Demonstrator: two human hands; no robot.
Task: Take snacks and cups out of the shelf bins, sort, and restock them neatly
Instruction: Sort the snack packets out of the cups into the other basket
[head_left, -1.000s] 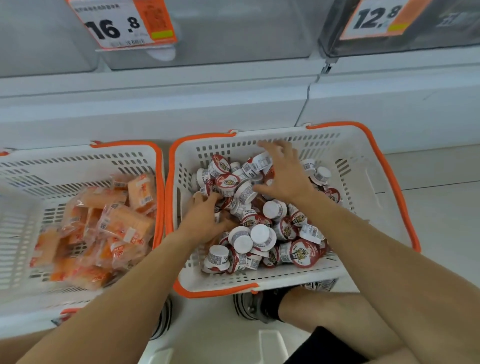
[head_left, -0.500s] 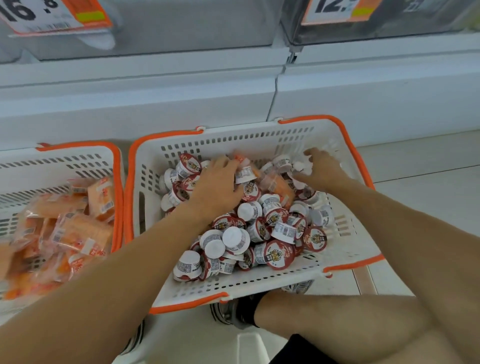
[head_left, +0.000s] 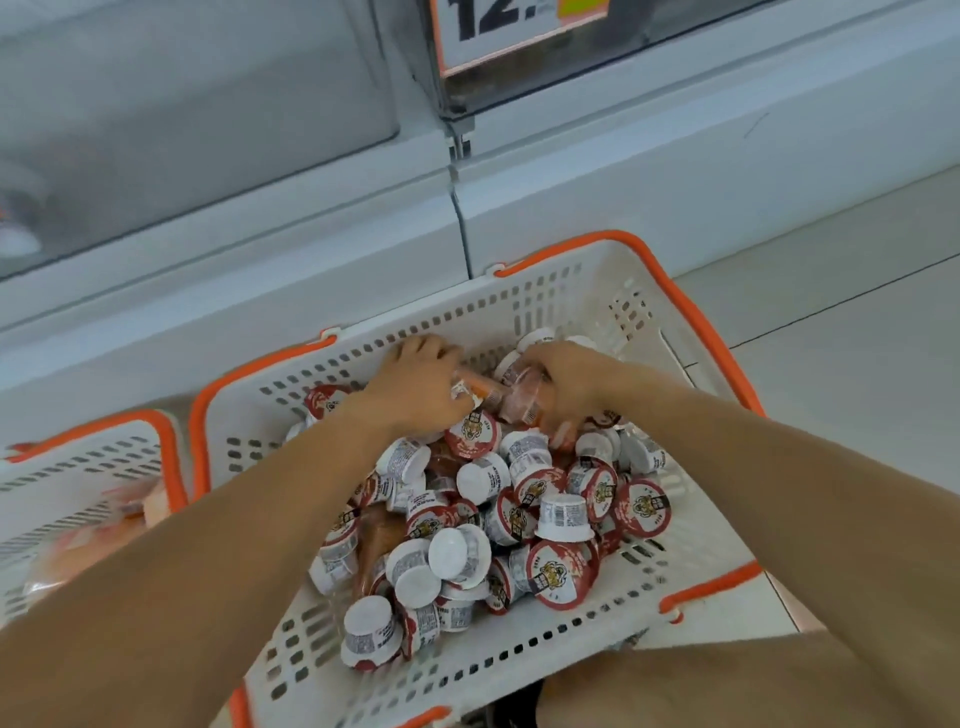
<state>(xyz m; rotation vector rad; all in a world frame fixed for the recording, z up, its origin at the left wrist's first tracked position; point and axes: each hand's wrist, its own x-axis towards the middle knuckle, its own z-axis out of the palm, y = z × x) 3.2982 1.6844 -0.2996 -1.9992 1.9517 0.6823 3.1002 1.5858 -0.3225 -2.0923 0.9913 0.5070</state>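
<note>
Both of my hands are at the far edge of the basket (head_left: 613, 283) of cups (head_left: 563, 517), left hand (head_left: 415, 384) and right hand (head_left: 563, 382) each pinching an orange snack packet (head_left: 480, 391) that next needs lifting across to the snack basket (head_left: 67, 467).

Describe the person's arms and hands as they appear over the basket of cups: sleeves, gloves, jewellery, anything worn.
Both forearms are bare right to the frame's edge, with no sleeve in view. The left hand and right hand wear no gloves. No watch, bracelet or band shows on either wrist, and no ring can be seen, though some fingers are hidden among the packets.
</note>
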